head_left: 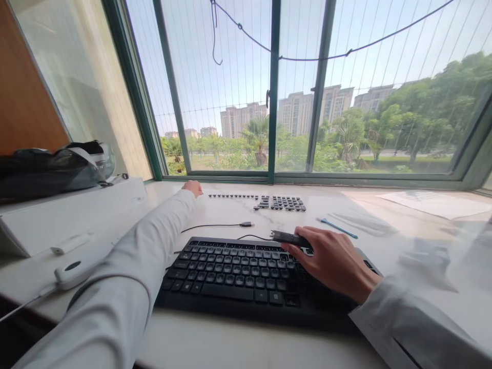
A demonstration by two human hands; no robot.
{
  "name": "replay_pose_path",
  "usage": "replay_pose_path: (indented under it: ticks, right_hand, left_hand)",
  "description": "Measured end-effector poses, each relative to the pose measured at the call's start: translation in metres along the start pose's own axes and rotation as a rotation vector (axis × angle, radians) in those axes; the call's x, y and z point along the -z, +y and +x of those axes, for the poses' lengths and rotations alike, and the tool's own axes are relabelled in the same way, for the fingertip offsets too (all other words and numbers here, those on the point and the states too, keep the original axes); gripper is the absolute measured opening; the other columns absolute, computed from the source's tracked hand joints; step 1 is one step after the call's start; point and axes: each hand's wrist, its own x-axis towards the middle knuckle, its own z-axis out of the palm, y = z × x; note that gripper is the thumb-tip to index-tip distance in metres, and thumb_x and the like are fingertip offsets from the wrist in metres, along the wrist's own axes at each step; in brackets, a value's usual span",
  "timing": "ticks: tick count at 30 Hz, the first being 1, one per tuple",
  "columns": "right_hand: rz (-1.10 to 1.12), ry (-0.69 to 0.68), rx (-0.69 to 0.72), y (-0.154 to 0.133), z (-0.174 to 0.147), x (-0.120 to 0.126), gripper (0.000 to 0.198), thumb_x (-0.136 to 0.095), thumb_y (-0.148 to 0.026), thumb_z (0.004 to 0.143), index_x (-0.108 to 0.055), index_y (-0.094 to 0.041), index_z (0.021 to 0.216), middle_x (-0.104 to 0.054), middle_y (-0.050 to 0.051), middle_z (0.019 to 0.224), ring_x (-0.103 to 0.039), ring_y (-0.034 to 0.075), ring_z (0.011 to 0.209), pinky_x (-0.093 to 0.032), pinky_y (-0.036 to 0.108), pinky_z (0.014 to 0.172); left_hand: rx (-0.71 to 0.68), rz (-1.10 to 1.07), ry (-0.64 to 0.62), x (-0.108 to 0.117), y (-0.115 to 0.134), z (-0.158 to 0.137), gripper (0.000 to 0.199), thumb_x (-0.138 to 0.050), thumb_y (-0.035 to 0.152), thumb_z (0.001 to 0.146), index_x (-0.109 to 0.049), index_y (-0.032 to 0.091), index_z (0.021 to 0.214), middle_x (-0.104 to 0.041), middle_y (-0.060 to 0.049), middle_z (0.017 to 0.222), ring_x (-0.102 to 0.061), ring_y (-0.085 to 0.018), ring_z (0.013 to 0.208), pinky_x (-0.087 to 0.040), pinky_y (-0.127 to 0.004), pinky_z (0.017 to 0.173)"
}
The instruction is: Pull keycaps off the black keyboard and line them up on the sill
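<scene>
A black keyboard (230,266) lies on the white marble-look surface, with keycaps gone from its top row and bare spots at the lower right. My right hand (330,259) rests over its right side, fingers closed around a black keycap puller (290,239) whose metal prongs point left. My left hand (193,188) is stretched far forward near the window, its fingers curled together just left of a row of small black keycaps (232,197). What those fingers hold, if anything, is hidden. More loose keycaps (288,203) stand grouped in blocks to the right of that row.
A cable with a USB plug (246,224) lies behind the keyboard. To the right are a blue stick-like tool (339,228), clear plastic film and a paper sheet (434,204). On the left stand a white box (73,215) with a dark bag on top and a white device (80,266).
</scene>
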Motion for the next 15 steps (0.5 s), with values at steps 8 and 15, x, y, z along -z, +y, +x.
replay_pose_path:
  ticks: [8, 15]
  right_hand:
    - [0.027, -0.011, -0.042, 0.002, 0.000, -0.005, 0.037, -0.043, -0.055, 0.090, -0.061, -0.024, 0.080, -0.067, 0.001, 0.075, -0.061, 0.018, 0.067, -0.029, 0.027, 0.055]
    - [0.021, -0.008, -0.067, 0.002, 0.002, -0.007, 0.038, -0.044, -0.056, 0.088, -0.062, -0.024, 0.080, -0.067, 0.003, 0.075, -0.063, 0.019, 0.069, -0.031, 0.028, 0.056]
  left_hand:
    - [-0.068, 0.036, -0.056, -0.025, 0.003, 0.033, 0.020, -0.069, 0.030, 0.073, -0.075, 0.023, 0.090, -0.072, -0.007, 0.076, -0.065, -0.023, 0.088, -0.044, -0.025, 0.071]
    - [-0.087, 0.015, -0.066, -0.030, -0.005, 0.039, 0.017, -0.068, 0.028, 0.071, -0.074, 0.023, 0.086, -0.072, -0.006, 0.082, -0.065, -0.022, 0.086, -0.044, -0.025, 0.070]
